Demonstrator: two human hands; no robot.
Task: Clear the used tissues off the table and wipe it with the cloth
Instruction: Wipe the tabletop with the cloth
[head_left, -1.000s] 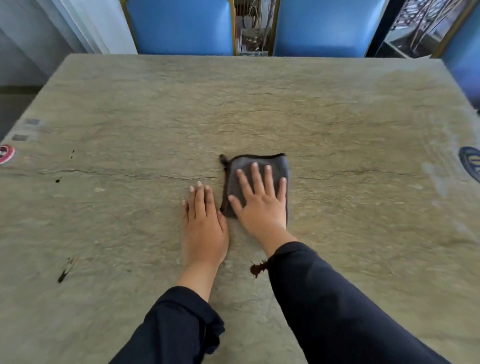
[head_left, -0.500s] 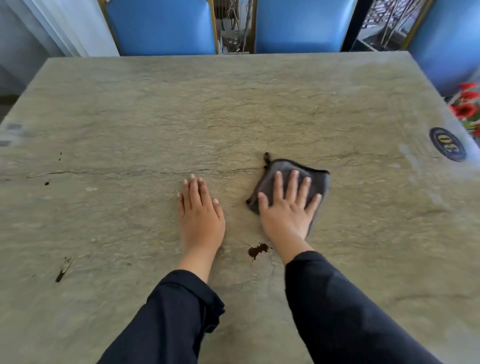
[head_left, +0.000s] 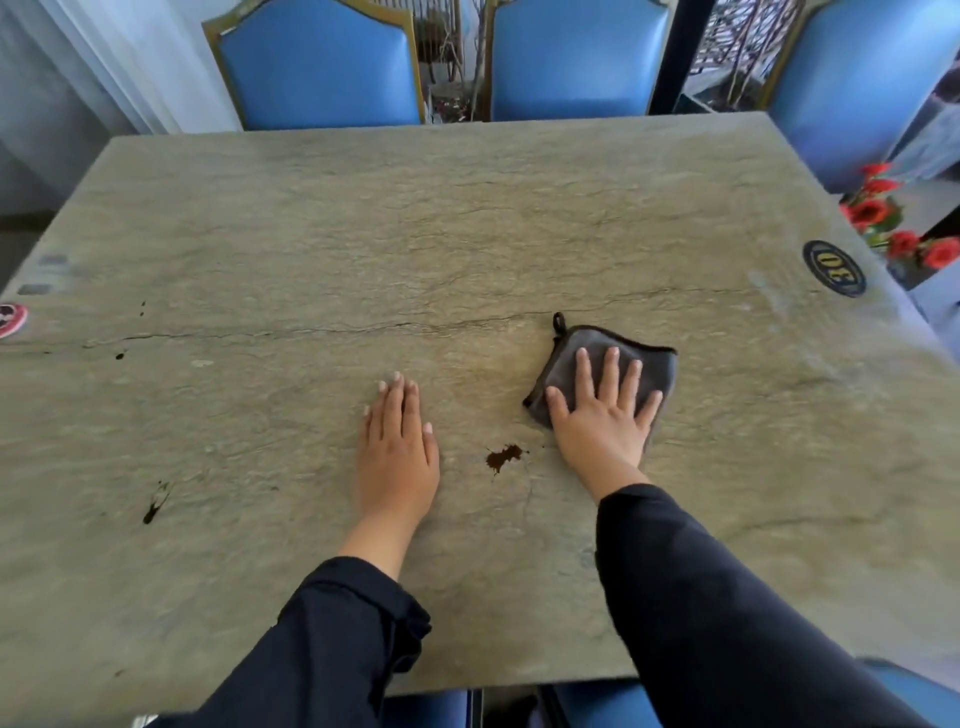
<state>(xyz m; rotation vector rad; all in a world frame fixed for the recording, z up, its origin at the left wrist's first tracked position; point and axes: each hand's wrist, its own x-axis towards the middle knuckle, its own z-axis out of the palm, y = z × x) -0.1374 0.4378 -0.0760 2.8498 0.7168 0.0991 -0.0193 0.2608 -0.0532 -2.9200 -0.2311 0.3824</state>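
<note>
Rightward across the worktop (head_left: 467, 234) the grey cloth (head_left: 563, 366) has slid, now lying just beyond and right of the brown stain (head_left: 503, 457). Both hands lie well apart with that stain between them: the right hand (head_left: 605, 415) presses flat on the cloth, fingers spread, the left hand (head_left: 397, 447) rests flat on bare stone, fingers together.

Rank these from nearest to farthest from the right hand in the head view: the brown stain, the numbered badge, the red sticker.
From the right hand, pressing flat on the cloth:
1. Brown stain, just to its left, toward the person.
2. Numbered badge, at the table's right edge, farther away.
3. Red sticker, at the far left edge.
</note>
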